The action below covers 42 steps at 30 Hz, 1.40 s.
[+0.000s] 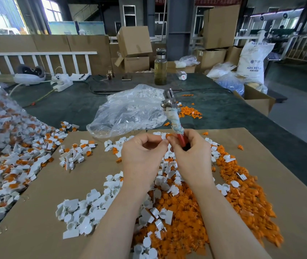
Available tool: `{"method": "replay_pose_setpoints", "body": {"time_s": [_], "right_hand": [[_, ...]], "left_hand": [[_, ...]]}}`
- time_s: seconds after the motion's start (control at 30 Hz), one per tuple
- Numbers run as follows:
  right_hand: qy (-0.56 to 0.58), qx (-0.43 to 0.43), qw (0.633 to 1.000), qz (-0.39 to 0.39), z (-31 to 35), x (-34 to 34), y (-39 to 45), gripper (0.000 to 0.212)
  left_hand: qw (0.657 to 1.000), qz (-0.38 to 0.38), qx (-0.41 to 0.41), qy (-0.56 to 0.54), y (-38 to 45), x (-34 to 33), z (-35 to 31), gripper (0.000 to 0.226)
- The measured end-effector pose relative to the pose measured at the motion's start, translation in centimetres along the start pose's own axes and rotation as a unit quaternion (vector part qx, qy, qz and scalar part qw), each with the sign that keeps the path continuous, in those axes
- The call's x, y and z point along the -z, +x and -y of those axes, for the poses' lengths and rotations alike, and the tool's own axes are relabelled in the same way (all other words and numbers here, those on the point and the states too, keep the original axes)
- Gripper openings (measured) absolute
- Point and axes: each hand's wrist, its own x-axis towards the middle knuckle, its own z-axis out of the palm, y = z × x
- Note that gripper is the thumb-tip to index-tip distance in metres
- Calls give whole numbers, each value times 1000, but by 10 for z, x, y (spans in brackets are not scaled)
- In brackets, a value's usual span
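Note:
My left hand (143, 154) pinches a small white plastic part (163, 137) between thumb and fingers. My right hand (192, 152) grips the red handle of a small hammer (173, 113), whose steel head points up and away; its fingertips also pinch an orange cap (168, 136) against the white part. Both hands meet above a brown cardboard sheet (85, 176). Loose white parts (85, 208) lie below my left arm, and an orange cap heap (242, 199) spreads under and right of my right arm.
A pile of joined white-and-orange pieces (8, 156) fills the left side. A clear plastic bag of white parts (130, 111) lies behind the hands. Farther back stand a glass bottle (160, 67), a power strip (63, 85), cardboard boxes (134, 42) and a resin sack (251, 60).

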Motion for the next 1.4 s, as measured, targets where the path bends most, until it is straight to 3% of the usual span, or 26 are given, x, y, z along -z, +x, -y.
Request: {"method": "replay_pose_setpoints", "body": {"time_s": [0.2,0.33,0.63,0.93,1.17,1.4], "right_hand": [[6,0,1000,19,1,0,1,12],[33,-5,997,68,3,3,2,5],[91,-35,984,148,5,4,2,10],[115,-31,977,176,4,12,4,15],[96,-5,982,162,5,10,4,12],[36,-64,953,293,-2,27,9,12]], "left_hand": [[1000,-4,-18,4,1,-1,4,16],[999,-17,-22,24,3,-1,7,17],[998,-24,-18,51,8,6,13,11],[993,7,32,-116,11,11,12,6],[997,14,13,-76,12,10,15,8],[981,3,41,-187,18,20,15,2]]}}
